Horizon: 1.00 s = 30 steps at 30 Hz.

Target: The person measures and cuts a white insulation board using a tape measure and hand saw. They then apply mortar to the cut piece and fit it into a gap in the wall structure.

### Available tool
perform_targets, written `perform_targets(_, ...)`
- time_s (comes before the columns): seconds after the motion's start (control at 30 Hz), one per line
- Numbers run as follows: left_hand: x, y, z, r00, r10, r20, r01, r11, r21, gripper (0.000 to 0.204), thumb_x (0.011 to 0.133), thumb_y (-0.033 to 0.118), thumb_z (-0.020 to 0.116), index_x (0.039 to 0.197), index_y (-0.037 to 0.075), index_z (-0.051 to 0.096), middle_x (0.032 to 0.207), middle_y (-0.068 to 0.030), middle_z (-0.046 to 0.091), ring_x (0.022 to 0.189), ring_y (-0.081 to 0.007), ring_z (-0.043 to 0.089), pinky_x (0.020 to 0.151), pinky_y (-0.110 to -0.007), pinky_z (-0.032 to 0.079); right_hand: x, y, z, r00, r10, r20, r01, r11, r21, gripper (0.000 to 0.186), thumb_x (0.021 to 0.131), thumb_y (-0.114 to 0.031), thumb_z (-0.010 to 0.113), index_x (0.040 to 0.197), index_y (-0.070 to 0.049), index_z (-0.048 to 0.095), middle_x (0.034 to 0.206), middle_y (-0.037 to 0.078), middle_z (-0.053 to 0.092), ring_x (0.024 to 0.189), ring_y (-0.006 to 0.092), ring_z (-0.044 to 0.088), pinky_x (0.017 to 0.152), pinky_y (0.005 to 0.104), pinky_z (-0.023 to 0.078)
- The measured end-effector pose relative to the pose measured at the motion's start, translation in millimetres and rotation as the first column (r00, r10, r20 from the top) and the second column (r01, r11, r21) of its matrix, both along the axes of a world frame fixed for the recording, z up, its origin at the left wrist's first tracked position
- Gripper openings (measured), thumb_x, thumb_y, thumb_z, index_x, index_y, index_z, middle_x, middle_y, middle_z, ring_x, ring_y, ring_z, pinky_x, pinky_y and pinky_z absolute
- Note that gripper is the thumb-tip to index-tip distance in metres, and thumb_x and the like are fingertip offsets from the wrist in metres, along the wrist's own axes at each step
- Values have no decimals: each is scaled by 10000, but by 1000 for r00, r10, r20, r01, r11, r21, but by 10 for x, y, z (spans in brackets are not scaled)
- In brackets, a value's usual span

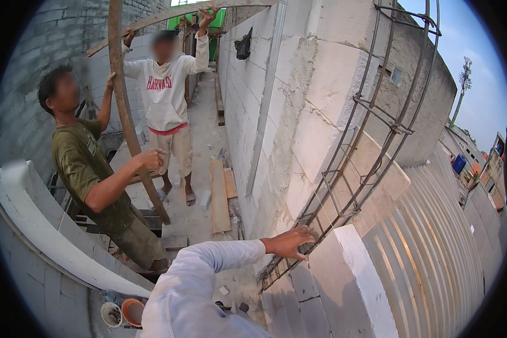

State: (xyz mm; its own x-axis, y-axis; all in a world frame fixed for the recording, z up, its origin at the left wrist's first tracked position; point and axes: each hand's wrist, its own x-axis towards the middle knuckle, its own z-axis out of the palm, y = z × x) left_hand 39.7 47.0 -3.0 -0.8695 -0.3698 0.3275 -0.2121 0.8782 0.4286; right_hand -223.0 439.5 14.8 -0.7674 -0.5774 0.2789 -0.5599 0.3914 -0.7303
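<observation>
My left hand (289,243), in a pale long sleeve (191,281), reaches across to the right. It is at the lower part of a tall rebar cage (372,149), its fingers and thumb on either side of one bar. The cage is made of long steel bars tied with bent stirrups, and it leans along the broken end of a white block wall (327,84). Just beyond the hand are the pale top edge of a lower block wall (363,276) and thin wire. My right hand does not show.
At left, a person in a green shirt (90,163) holds an upright timber (127,101); another in a white hoodie (166,90) raises a long board (208,8). Planks (219,197) lie on the walkway. Two buckets (133,311) stand lower left. Corrugated roofing (428,242) lies at right.
</observation>
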Motion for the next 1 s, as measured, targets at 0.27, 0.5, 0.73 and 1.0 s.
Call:
perform_targets(0.27, 124, 216, -49, 991, 68, -117, -57, 994, 97, 749, 935, 441, 771, 1513, 50, 499, 1578, -222, 460, 1501, -389, 380, 1271, -489, 284, 27, 150, -83, 999, 22, 43, -20, 999, -31, 714, 809, -181, 817, 1442, 6, 542, 1440, 251, 565, 1362, 404, 525, 1166, 457, 404)
perform_targets(0.5, 94, 285, -108, 985, 142, -98, -131, 985, 110, 727, 962, 442, 741, 1544, 95, 476, 1608, -212, 426, 1517, -381, 362, 1242, -476, 335, 98, 282, -107, 998, 17, 55, -15, 999, -48, 717, 800, -165, 820, 1439, 8, 543, 1433, 250, 567, 1360, 405, 524, 1165, 456, 404)
perform_targets(0.73, 198, 555, -192, 953, 214, -215, -188, 973, 135, 713, 988, 380, 717, 1580, 107, 427, 1643, -189, 390, 1559, -362, 304, 1270, -475, 292, 143, 410, -154, 997, 6, 71, -3, 999, -54, 719, 791, -148, 823, 1435, 10, 544, 1426, 249, 570, 1359, 406, 524, 1164, 455, 403)
perform_targets(1.0, 580, 907, -717, 906, 383, -178, -305, 885, 351, 646, 1009, 361, 693, 1555, 118, 450, 1616, -196, 431, 1511, -383, 379, 1238, -480, 344, 157, 514, -172, 997, 4, 80, 0, 999, -53, 723, 780, -129, 826, 1431, 12, 545, 1419, 249, 573, 1357, 407, 524, 1163, 454, 402)
